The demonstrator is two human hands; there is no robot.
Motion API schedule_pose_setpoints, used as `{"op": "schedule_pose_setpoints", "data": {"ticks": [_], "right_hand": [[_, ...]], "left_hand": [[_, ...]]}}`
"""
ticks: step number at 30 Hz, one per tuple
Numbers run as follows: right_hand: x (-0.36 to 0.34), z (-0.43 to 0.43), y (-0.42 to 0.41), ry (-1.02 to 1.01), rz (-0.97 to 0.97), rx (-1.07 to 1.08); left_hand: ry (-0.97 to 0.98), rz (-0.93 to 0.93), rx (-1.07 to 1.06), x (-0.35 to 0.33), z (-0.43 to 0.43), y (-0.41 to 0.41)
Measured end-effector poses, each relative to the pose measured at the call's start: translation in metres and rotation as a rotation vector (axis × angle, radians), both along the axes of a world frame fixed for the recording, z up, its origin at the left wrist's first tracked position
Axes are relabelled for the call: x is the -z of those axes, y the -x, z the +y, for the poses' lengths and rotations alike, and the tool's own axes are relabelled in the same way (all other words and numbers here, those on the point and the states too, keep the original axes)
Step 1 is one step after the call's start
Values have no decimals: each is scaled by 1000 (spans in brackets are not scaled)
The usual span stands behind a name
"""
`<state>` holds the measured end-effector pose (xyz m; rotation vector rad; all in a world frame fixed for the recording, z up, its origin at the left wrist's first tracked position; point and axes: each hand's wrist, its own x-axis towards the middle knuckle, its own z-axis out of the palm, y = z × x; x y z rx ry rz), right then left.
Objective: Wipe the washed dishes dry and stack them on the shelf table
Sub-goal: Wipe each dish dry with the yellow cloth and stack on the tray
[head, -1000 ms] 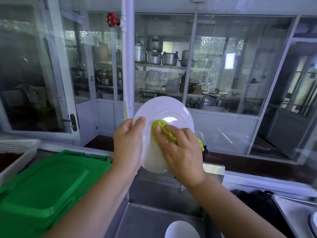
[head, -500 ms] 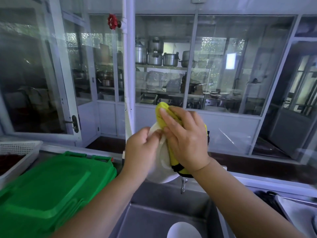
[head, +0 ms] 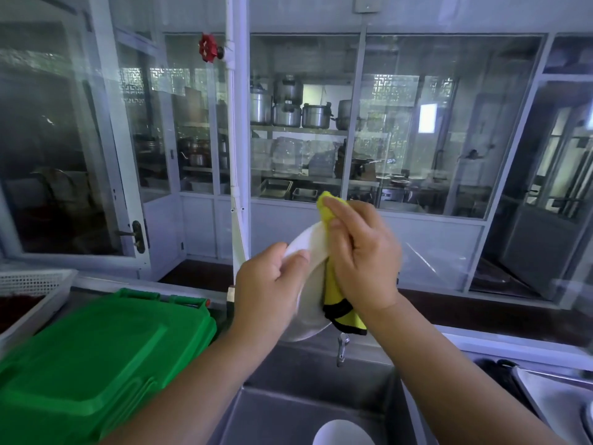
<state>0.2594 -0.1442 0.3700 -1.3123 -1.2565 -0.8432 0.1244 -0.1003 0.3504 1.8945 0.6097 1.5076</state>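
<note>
Both your hands are engaged above the sink [head: 308, 409]. Your left hand [head: 271, 292] grips the white plate [head: 309, 308] by its rim; your right hand [head: 364, 256] clasps the yellow cloth [head: 333, 295] against it.

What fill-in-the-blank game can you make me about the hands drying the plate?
1. The right hand holds a ___ cloth with black edging against the round white plate.
2. The left hand grips that plate above the grey metal sink, beside a big ___ plastic lid.
3. The small valve wheel on the white pipe is ___.
Missing words: yellow, green, red.
</note>
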Motion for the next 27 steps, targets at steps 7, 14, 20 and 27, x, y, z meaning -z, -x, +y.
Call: {"op": "schedule_pose_setpoints", "data": {"ticks": [7, 14, 20, 27], "right_hand": [[0, -8, -12, -8, 514, -223], [18, -1, -8, 25, 1075, -514], [6, -16, -24, -91, 1032, -472], [15, -19, -18, 108, 827, -348]], "left_hand": [[-34, -156, 45, -13, -12, 11], [145, -498, 136, -3, -21, 4], [437, -464, 269, 7, -6, 6], [367, -158, 221, -13, 34, 12]]}}
